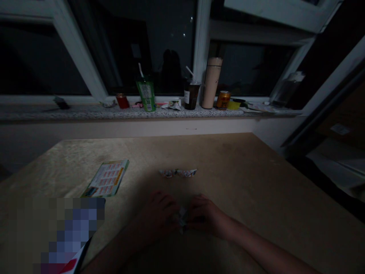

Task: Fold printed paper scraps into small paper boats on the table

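My left hand (pixel 162 213) and my right hand (pixel 203 213) meet low in the middle of the view, just above the tabletop. Between their fingertips is a small, pale, crumpled wrapper (pixel 181 217); both hands pinch it from opposite sides. Dim light hides its print and whether anything is inside. A little beyond the hands, two small printed candy wrappers (pixel 167 173) lie side by side on the table (pixel 228 167). Whether they are full cannot be made out.
At left lies a printed card (pixel 107 178), with a blurred-out flat object (pixel 75 232) nearer me. Along the windowsill (pixel 171 114) stand a red jar (pixel 122 101), a green cup (pixel 146 93), a dark drink cup (pixel 191 95), a beige flask (pixel 211 83) and an orange can (pixel 223 100).
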The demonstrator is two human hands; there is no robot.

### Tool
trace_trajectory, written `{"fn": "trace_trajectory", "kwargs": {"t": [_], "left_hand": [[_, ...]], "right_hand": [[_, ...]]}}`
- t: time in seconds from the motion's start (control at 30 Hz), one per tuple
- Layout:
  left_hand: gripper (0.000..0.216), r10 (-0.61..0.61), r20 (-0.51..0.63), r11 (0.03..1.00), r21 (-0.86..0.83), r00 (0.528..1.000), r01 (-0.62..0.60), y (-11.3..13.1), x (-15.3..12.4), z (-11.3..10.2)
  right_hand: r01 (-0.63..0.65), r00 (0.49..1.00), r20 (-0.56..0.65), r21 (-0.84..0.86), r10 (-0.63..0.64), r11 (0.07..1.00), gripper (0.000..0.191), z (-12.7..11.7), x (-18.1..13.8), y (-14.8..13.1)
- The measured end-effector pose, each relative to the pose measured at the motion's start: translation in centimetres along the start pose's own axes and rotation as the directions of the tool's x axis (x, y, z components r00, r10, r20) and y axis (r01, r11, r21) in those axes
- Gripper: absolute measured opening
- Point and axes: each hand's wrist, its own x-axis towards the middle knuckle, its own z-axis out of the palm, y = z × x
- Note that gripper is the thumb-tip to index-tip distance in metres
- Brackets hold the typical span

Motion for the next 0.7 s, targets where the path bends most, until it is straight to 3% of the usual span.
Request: {"fn": "trace_trajectory", "kwargs": {"t": [0.2, 0.37, 0.7], "left_hand": [[0.006, 0.053, 0.056, 0.998, -0.040, 0.997, -0.051, 0.31, 0.08, -0.21], [0.010, 0.054, 0.077, 0.998, -0.047, 0.996, -0.050, 0.47, 0.47, -0.22], [0.010, -0.098, 0.023, 0.993, -0.070, 0.995, 0.100, 0.41, -0.03, 0.20]], "right_hand": [[0.038, 0.999, 0.002, -0.001, -0.038, 0.999, 0.015, 0.19, -0.13, -0.04], [0.055, 0.998, -0.004, -0.042, -0.055, 0.998, 0.012, 0.29, -0.11, 0.14], [-0.042, 0.999, -0.037, -0.066, 0.040, 0.997, 0.010, 0.46, 0.39, -0.32]]}}
